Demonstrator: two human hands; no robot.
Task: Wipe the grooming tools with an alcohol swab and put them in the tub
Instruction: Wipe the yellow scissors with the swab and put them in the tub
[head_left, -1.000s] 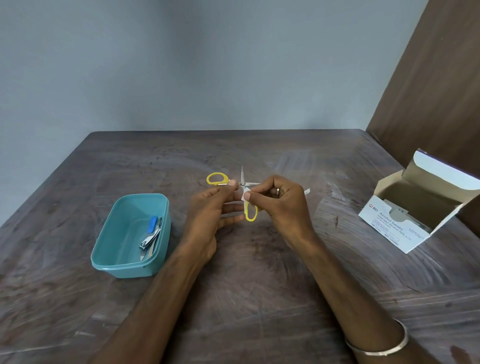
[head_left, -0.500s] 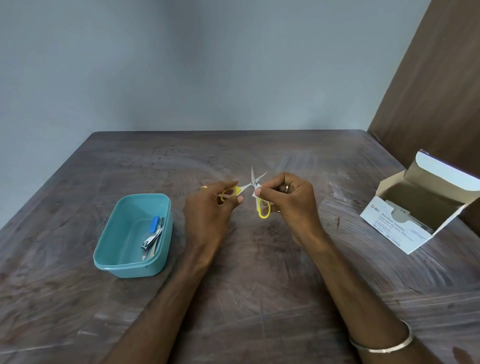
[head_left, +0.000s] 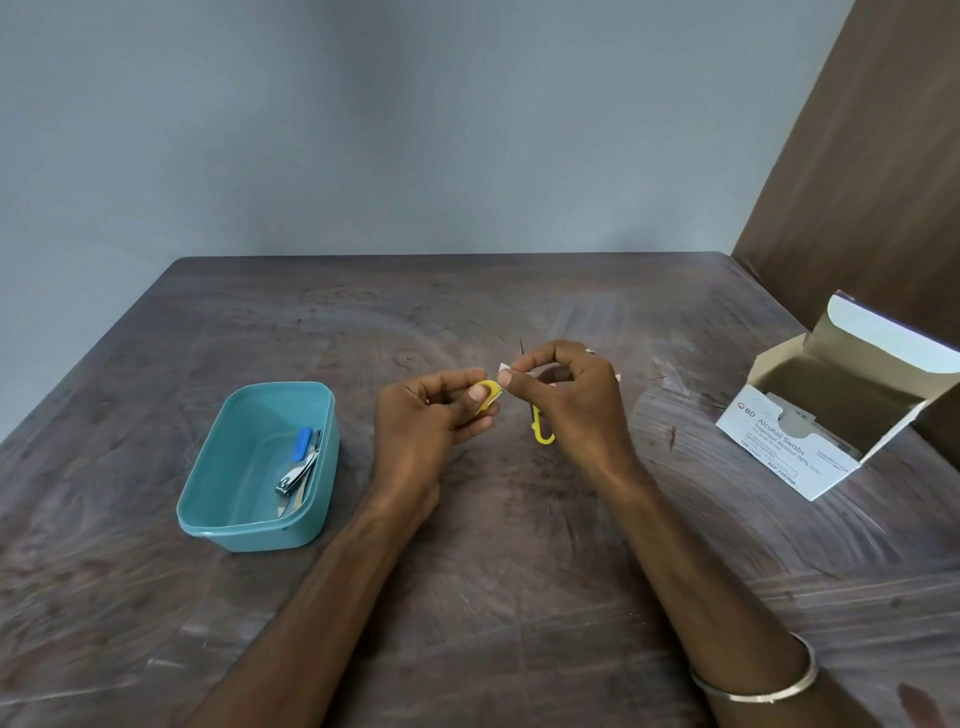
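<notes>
Your left hand (head_left: 426, 415) grips one yellow loop of the scissors (head_left: 540, 428), fingers curled round it; a sec ago that loop stuck out past your fingertips, now it's tucked against the thumb. Your right hand (head_left: 566, 395) pinches the white alcohol swab (head_left: 505, 370) btwn thumb & forefinger, folded over the blades. Blades were spread in a V half a sec ago; now only a thin dark tip shows above the right hand, the rest is hidden. 2nd yellow loop hangs below that hand. Both hands are above the worktop (head_left: 467, 597), mid-table. Teal tub (head_left: 249, 467) sits left, unmoved, w/ nail clippers (head_left: 295, 475) inside. Open swab box (head_left: 831, 415) far right.
</notes>
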